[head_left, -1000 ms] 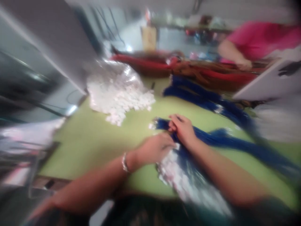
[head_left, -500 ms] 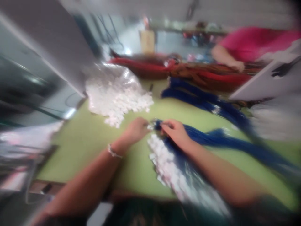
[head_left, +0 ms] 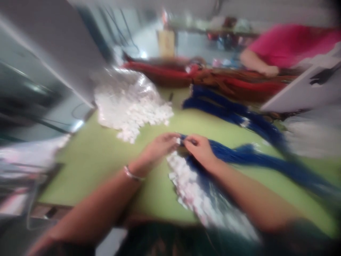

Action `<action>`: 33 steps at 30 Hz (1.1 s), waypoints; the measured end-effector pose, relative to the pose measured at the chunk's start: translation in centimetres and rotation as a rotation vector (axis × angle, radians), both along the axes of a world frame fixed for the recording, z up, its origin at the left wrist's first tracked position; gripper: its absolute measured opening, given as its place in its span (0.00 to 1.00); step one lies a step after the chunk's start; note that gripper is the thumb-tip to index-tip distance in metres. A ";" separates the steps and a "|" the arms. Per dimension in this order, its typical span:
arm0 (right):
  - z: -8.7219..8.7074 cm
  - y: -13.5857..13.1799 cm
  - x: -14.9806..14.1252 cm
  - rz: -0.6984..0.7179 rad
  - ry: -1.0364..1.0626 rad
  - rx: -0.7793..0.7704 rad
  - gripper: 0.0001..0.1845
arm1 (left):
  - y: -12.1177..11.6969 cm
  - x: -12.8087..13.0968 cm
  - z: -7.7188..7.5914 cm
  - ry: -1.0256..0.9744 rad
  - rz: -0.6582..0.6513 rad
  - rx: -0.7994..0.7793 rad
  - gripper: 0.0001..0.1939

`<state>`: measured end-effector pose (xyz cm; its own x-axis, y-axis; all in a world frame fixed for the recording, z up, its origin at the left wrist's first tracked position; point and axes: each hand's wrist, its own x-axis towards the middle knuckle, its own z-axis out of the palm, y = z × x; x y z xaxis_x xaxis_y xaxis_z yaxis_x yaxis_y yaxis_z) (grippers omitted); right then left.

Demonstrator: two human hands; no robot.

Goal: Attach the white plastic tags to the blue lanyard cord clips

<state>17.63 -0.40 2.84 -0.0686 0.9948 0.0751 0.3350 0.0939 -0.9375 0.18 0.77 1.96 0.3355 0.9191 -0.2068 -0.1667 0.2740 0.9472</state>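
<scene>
My right hand (head_left: 198,147) is closed on the end of a bundle of blue cords (head_left: 234,153), which trails off to the right across the green table. Against its fingertips, my left hand (head_left: 163,144) pinches a small white piece (head_left: 178,141) at the cord ends; blur hides its exact shape. Below the hands, a row of white pieces (head_left: 186,181) is joined to more blue cords that run toward my body under my right forearm. A heap of loose white pieces (head_left: 141,113) spills from a clear plastic bag (head_left: 114,96) beyond my left hand.
More blue cord bundles (head_left: 221,103) lie farther back on the green table (head_left: 106,167). Behind them stretch red and brown cords (head_left: 165,73), where a co-worker's hand (head_left: 270,71) rests. A pale panel (head_left: 295,85) stands at the right, a grey one (head_left: 53,42) at the left.
My left hand has moved right, up to the fingers of my right hand, and its white piece now meets the blue cord ends. My right hand stays nearly in place.
</scene>
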 end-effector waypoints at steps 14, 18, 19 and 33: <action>-0.8 -0.3 -0.1 0.040 -0.187 0.220 0.06 | 0.5 -0.3 -1.0 0.062 -0.005 -0.018 0.14; -0.8 -0.3 -0.1 0.054 -0.208 0.233 0.06 | 0.4 -0.4 -0.7 0.122 0.015 0.007 0.13; -0.8 -0.3 -0.2 0.054 -0.225 0.239 0.06 | 0.4 -0.3 -0.6 0.137 0.028 0.014 0.13; -1.4 0.7 0.5 0.087 -0.195 0.055 0.07 | 0.3 0.2 -1.7 0.304 0.076 0.140 0.13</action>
<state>18.10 0.31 1.48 -0.1727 0.9793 0.1059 0.4975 0.1795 -0.8487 0.41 1.10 0.26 0.2077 0.9655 -0.1569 0.1139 0.1354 0.9842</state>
